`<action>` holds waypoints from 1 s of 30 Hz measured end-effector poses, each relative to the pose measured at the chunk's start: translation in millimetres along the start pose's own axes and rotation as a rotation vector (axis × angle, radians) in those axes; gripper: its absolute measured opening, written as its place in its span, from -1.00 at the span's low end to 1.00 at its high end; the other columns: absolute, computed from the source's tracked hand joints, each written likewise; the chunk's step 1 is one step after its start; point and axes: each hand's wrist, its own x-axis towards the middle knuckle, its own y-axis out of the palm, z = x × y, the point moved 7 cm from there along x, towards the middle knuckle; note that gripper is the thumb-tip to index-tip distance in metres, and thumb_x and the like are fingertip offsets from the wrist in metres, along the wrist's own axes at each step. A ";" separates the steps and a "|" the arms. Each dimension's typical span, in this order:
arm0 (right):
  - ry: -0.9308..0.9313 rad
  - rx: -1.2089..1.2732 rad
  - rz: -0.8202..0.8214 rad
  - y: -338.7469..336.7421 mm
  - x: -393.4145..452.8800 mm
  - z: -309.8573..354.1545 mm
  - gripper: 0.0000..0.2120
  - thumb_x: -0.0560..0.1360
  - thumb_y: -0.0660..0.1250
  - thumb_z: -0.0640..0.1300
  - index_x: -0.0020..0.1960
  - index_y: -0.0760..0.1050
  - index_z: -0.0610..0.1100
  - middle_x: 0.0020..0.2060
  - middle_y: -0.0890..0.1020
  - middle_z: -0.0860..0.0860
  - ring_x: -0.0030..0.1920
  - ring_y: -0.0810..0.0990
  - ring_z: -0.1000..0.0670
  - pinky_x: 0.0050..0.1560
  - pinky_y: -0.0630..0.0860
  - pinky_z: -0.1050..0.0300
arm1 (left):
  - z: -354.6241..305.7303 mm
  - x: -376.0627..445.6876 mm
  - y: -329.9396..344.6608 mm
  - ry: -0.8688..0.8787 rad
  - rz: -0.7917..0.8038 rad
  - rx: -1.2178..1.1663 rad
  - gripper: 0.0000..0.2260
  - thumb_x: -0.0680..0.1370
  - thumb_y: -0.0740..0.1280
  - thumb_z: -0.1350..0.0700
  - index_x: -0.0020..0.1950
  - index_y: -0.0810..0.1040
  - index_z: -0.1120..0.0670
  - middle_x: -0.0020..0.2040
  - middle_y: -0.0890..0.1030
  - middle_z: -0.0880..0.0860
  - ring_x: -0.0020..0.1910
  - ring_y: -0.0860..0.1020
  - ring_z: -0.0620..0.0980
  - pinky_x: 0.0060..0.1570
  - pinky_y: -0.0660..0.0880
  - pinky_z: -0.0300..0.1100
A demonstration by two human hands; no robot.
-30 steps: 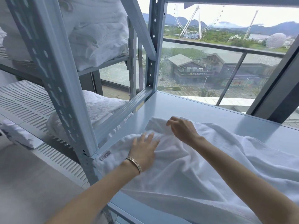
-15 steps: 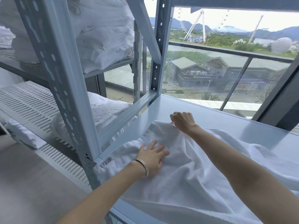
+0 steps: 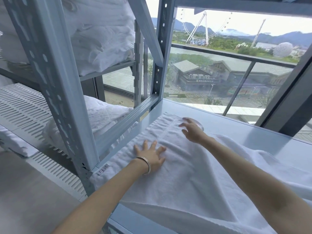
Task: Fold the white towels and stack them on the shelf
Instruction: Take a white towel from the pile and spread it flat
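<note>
The white towel [image 3: 182, 174] lies spread across the pale blue shelf board [image 3: 219, 122], its far end at about 12 o'clock and the rest trailing toward 4 o'clock, where it bunches. The left hand [image 3: 152, 154] presses flat on it with fingers splayed, gripping nothing. The right hand [image 3: 190, 130], blurred, hovers open near the far edge. To smooth well, anchor left and sweep right outward before folding. Bedding [image 3: 101, 36] fills the rack at 10 o'clock.
</note>
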 end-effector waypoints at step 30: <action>0.134 -0.168 0.410 33.8 -154.0 -48.5 -0.30 0.52 0.07 0.29 0.52 -0.17 0.10 0.52 -0.21 0.03 0.51 -0.27 -0.07 0.34 -0.14 -0.48 | -64.5 -8.0 -5.7 0.192 0.164 0.076 -0.35 0.55 0.05 -0.29 0.53 -0.14 -0.12 0.53 -0.27 -0.08 0.50 -0.26 0.15 0.32 -0.10 0.43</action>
